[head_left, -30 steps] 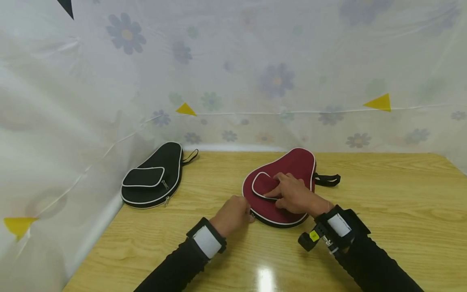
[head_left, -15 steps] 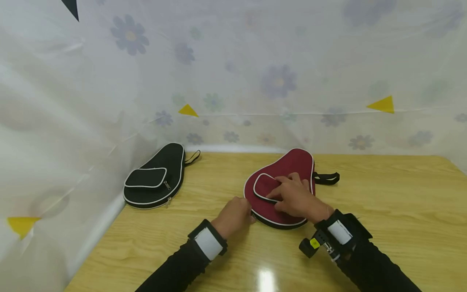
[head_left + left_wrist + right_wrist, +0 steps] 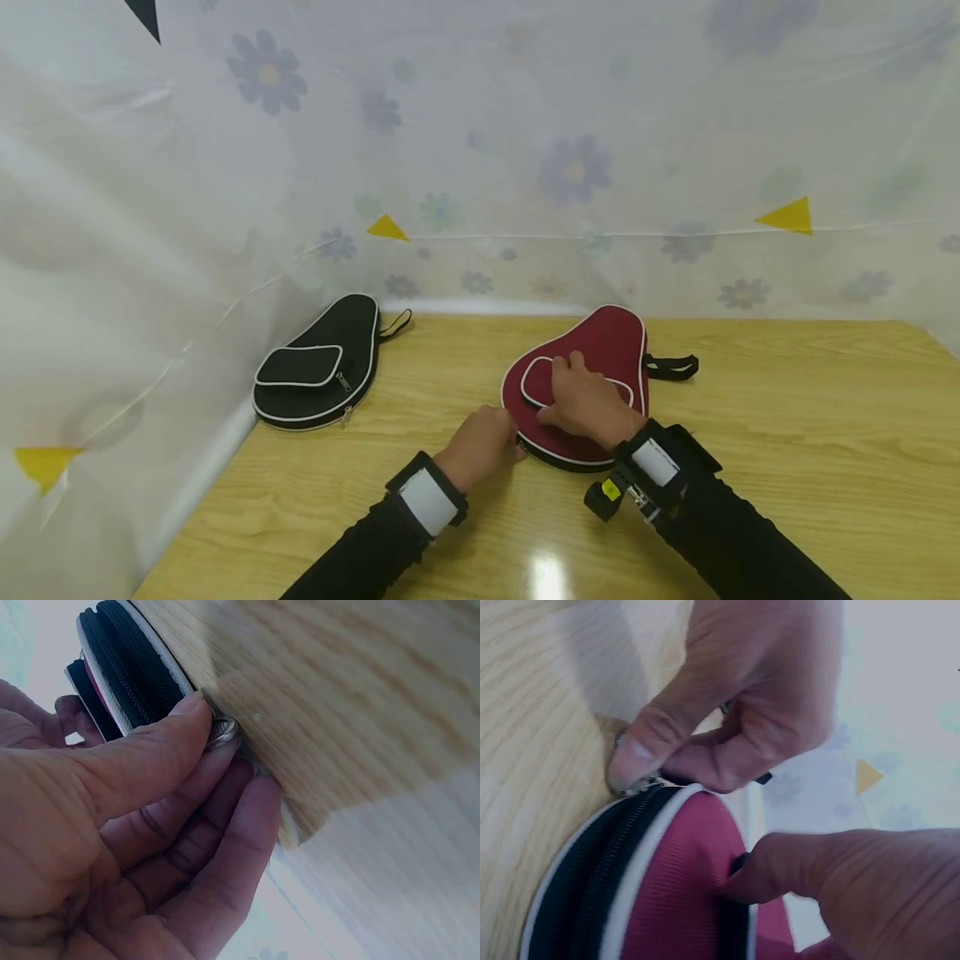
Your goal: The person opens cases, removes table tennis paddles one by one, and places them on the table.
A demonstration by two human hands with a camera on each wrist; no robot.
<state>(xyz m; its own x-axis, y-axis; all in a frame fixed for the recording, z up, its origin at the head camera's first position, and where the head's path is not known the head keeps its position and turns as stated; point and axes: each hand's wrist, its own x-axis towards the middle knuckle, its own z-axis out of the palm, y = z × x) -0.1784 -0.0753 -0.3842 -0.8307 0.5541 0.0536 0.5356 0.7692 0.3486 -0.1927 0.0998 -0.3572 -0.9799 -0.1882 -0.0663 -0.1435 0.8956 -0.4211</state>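
Note:
A red paddle-shaped zip case (image 3: pixel 611 337) with white piping lies on the table, its black wrist loop (image 3: pixel 675 367) to the right. At its near left edge, my left hand (image 3: pixel 478 446) pinches the metal zipper pull (image 3: pixel 223 733) between thumb and fingers. Black zipper teeth (image 3: pixel 615 847) run along the case's side, and they look closed where they show. My right hand (image 3: pixel 588 404) presses on the case's front pocket (image 3: pixel 536 382), fingers spread over it and thumb at the pocket's lower edge. Part of the pocket is hidden beneath that hand.
A black case (image 3: pixel 345 329) of the same shape lies at the left of the wooden table (image 3: pixel 810 417), near the side curtain. A flower-patterned curtain (image 3: pixel 480 125) with yellow triangles hangs along the back and left.
My right hand has shifted left across the pocket, baring the pocket's right end. My left hand stays at the zipper pull, and both cases lie where they were.

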